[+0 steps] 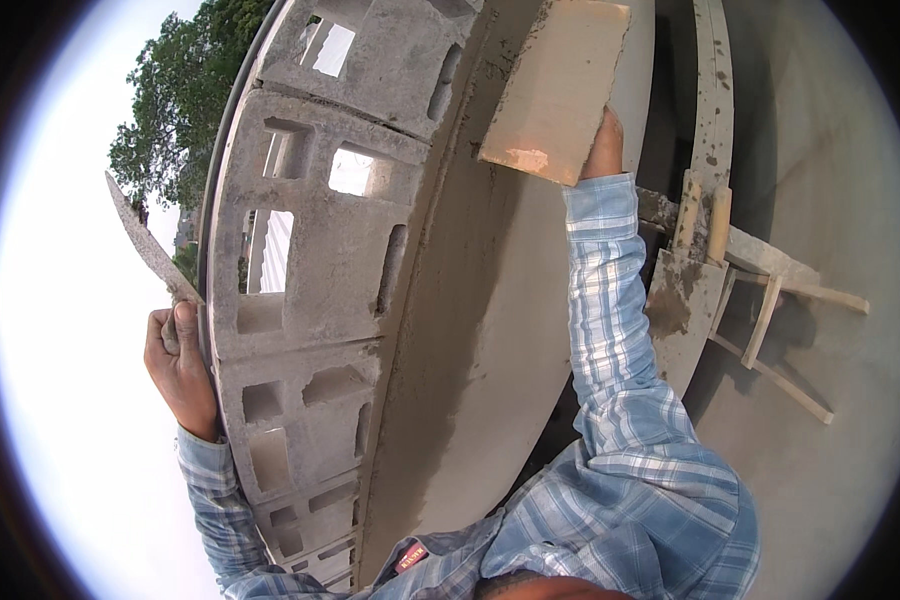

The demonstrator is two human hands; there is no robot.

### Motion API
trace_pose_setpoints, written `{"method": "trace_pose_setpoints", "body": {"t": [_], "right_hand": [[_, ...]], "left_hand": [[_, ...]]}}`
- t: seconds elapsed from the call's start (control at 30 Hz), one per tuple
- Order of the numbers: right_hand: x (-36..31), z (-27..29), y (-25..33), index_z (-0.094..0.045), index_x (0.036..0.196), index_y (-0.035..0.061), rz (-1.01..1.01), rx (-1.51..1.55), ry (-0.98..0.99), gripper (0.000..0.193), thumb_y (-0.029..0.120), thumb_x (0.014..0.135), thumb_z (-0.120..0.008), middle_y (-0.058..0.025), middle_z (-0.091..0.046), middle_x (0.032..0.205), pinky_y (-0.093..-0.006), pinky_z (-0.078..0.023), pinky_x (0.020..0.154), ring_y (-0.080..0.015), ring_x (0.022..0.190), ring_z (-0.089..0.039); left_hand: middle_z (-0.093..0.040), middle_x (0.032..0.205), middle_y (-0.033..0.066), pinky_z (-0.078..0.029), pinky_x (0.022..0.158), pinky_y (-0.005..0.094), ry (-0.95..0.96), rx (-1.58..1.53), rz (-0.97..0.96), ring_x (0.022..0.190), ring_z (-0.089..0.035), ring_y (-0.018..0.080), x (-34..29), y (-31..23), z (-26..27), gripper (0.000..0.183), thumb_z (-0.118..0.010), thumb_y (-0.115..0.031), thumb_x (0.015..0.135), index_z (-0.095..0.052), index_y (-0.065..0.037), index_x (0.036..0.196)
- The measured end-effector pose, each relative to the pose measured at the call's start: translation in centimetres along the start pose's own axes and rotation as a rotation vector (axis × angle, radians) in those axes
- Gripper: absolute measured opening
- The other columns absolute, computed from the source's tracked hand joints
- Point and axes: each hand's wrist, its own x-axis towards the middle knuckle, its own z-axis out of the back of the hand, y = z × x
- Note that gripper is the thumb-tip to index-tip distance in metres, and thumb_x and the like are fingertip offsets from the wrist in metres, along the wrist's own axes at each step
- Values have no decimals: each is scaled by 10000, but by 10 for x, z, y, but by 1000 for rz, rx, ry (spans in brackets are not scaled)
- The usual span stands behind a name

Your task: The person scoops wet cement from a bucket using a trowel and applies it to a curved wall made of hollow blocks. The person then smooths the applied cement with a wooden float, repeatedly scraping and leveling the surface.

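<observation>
My left hand (182, 365) is closed at the far left, the thumb lying along the handle of a mortar-caked trowel (152, 243). The trowel's narrow blade points up and to the left against the sky, beside the edge of the grey openwork concrete blocks (315, 235). My right arm reaches up to a flat, rectangular plastering float (560, 85), worn at its lower edge. Only part of my right hand (606, 145) shows behind it, and the fingers are hidden. Along the blocks runs a band of darker, damp-looking plaster (445, 330), with the float over its upper part.
A paler smooth surface (515, 340) borders the plaster. To the right, a mortar-spotted plank (712, 90) meets a stained board (678, 310). A wooden frame (765, 320) stands on the ground below. A dark pipe or cable (220, 150) follows the blocks' outer edge, with a tree (185, 95) beyond.
</observation>
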Motion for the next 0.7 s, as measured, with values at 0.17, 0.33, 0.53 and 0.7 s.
{"method": "trace_pose_setpoints", "body": {"t": [0.17, 0.33, 0.53, 0.7], "right_hand": [[-89, -3, -33, -508, 1295, -45, -115, -22, 48, 389, 223, 1027, -421, -136, -610, 1192, -348, -533, 890, -221, 1045, -627], [-111, -6, -60, -470, 1344, -53, -189, 93, 84, 415, 221, 1033, -436, -125, -603, 1207, -331, -518, 901, -204, 1053, -614], [-112, -11, -67, -471, 1349, -50, -147, 75, 43, 416, 220, 1032, -462, -117, -609, 1193, -312, -509, 909, -183, 1050, -610], [-94, -11, -58, -491, 1311, -50, -121, 114, 101, 399, 234, 1032, -485, -99, -621, 1142, -290, -518, 869, -154, 995, -614]], "left_hand": [[-530, 711, 1, -373, 617, 245, 6, 9, -22, 662, -432, 89, 5, -16, -9, 419, -549, -387, 1020, -603, 0, 869], [-506, 706, 6, -365, 615, 255, -7, 1, -47, 660, -417, 98, 5, -15, -9, 430, -519, -383, 1035, -603, -2, 855], [-565, 714, -11, -377, 613, 227, -2, 58, -6, 663, -444, 71, 5, -7, -3, 401, -603, -380, 996, -611, -2, 864], [-502, 697, 1, -353, 594, 259, -4, 64, -52, 647, -407, 90, 7, -11, -7, 418, -514, -368, 1040, -595, -3, 853]]}}
